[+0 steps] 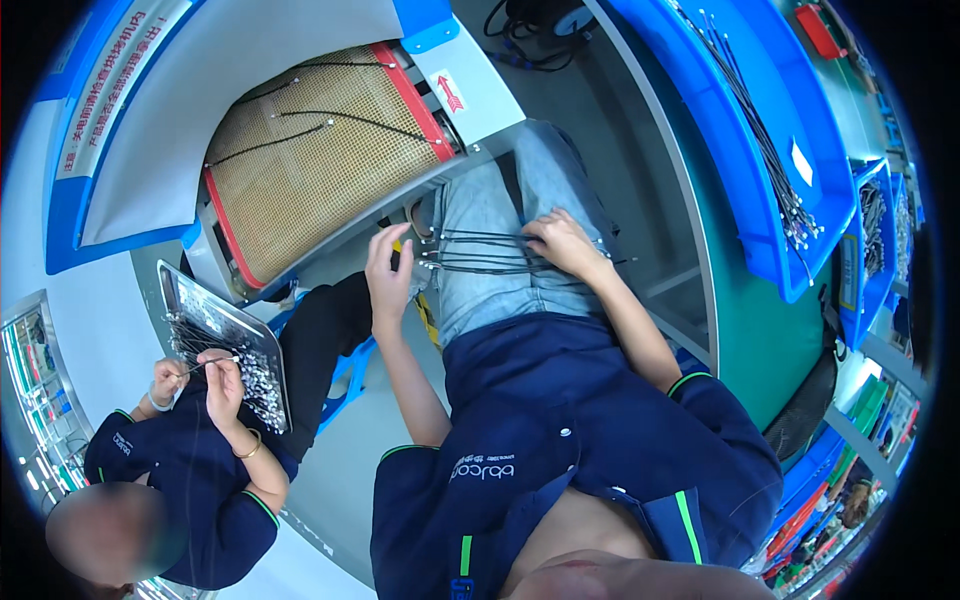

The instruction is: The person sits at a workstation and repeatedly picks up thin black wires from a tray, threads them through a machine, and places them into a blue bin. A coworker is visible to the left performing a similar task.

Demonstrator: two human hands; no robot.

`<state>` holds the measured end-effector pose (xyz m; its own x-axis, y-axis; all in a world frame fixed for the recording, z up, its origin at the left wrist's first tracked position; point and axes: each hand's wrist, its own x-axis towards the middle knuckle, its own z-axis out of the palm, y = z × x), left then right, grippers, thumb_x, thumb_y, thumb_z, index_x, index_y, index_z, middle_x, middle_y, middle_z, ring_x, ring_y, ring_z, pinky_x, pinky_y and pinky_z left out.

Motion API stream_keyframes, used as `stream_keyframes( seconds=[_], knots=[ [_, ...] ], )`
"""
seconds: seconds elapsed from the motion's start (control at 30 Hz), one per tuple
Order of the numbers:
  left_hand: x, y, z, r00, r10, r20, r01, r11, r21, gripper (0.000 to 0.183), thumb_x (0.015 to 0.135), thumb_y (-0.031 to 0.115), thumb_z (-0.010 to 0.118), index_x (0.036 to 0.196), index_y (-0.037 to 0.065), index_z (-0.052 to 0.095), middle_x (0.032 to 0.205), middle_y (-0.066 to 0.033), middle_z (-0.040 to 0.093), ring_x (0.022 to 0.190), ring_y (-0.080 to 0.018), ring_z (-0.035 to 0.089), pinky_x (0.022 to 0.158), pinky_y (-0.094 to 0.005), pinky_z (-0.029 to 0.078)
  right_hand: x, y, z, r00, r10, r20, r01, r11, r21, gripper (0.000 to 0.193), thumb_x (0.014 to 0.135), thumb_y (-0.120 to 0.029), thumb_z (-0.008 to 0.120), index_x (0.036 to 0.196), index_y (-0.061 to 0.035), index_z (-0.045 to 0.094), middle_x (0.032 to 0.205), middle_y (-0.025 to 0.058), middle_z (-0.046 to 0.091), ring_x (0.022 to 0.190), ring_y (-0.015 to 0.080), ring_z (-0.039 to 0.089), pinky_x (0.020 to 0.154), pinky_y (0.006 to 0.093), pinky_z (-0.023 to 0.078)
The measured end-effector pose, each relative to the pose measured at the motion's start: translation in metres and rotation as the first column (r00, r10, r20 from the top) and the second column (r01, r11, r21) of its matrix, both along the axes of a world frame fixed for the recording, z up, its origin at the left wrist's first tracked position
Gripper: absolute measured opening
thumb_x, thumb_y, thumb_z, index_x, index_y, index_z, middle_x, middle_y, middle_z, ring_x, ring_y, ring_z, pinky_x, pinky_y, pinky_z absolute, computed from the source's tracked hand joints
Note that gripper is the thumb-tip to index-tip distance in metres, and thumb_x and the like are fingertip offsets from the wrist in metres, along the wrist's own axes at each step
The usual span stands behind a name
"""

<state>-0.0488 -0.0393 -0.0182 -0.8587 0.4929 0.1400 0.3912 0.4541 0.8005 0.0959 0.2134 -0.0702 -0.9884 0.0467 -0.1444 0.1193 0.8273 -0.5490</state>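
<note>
Several thin black cables (485, 269) with small connector ends lie side by side across my jeans-covered thighs. My left hand (387, 272) is raised just left of their left ends, fingers stretched and thumb apart, with no cable visible in it. Over the right part of the bundle, my right hand (566, 243) has its fingers curled and pinched at the upper cable; the fingertips partly hide it. A few of the cables' right ends stick out past this hand.
Ahead on the left, a machine's mesh conveyor belt (310, 150) with red edges carries several black cables. At right, a blue tray (735, 150) holds more cables on a green tabletop (745, 345). A co-worker on the left handles a cable above a cable-filled tray (283, 372).
</note>
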Motion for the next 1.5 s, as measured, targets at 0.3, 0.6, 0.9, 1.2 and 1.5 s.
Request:
stream_keyframes(
  seconds=[0.3, 0.6, 0.9, 1.2, 1.5],
  knots=[
    [0.018, 0.000, -0.022, 0.983, -0.039, 0.180, 0.066, 0.987, -0.145, 0.035, 0.089, 0.009, 0.056, 0.123, 0.005, 0.052, 0.122, -0.0157, 0.051, 0.115, -0.0318, 0.050, 0.097, -0.0368, 0.041, -0.001, 0.003, 0.008, 0.988, -0.154, -0.001, 0.150, 0.964, -0.218, 0.016, 0.077, -0.013, 0.067, 0.088, -0.0017, 0.069, 0.088, 0.0149, 0.067, 0.085, 0.0322, 0.063, 0.079, 0.0395, 0.049],
    [0.024, 0.009, -0.033, 0.996, -0.012, 0.089, 0.026, 0.987, -0.160, 0.041, 0.092, 0.012, 0.054, 0.132, 0.008, 0.045, 0.132, -0.0143, 0.045, 0.123, -0.0315, 0.044, 0.102, -0.0381, 0.037, 0.002, 0.019, 0.032, 0.976, -0.217, -0.017, 0.197, 0.913, -0.358, 0.016, 0.081, -0.014, 0.066, 0.090, -0.0024, 0.071, 0.090, 0.0125, 0.068, 0.084, 0.0286, 0.065, 0.077, 0.0353, 0.051],
    [0.021, 0.007, -0.025, 0.985, -0.061, 0.162, 0.092, 0.978, -0.190, 0.020, 0.091, 0.012, 0.055, 0.110, 0.005, 0.058, 0.103, -0.0144, 0.057, 0.095, -0.0324, 0.057, 0.081, -0.0381, 0.046, 0.001, 0.033, 0.061, 0.978, -0.179, -0.103, 0.137, 0.935, -0.326, 0.015, 0.083, -0.013, 0.066, 0.091, -0.0012, 0.069, 0.088, 0.0117, 0.068, 0.082, 0.0270, 0.065, 0.073, 0.0340, 0.051],
    [0.034, 0.042, 0.009, 0.956, -0.293, -0.002, 0.293, 0.954, -0.061, 0.012, 0.086, 0.009, 0.060, 0.095, 0.001, 0.062, 0.091, -0.0121, 0.061, 0.084, -0.0303, 0.060, 0.072, -0.0381, 0.047, -0.027, -0.006, 0.079, 0.983, -0.010, -0.185, -0.059, 0.931, -0.361, 0.017, 0.082, -0.018, 0.065, 0.096, -0.0089, 0.068, 0.089, 0.0086, 0.065, 0.078, 0.0299, 0.064, 0.068, 0.0379, 0.051],
    [0.052, 0.049, -0.034, 0.853, -0.483, 0.198, 0.521, 0.766, -0.378, 0.092, 0.067, 0.036, 0.078, 0.141, 0.006, 0.034, 0.145, -0.0163, 0.035, 0.138, -0.0301, 0.027, 0.113, -0.0490, 0.019, -0.018, 0.011, 0.043, 0.991, -0.109, -0.072, 0.084, 0.953, -0.291, 0.015, 0.082, -0.016, 0.065, 0.092, -0.0057, 0.068, 0.088, 0.0106, 0.066, 0.081, 0.0283, 0.064, 0.071, 0.0357, 0.050]
  ],
)
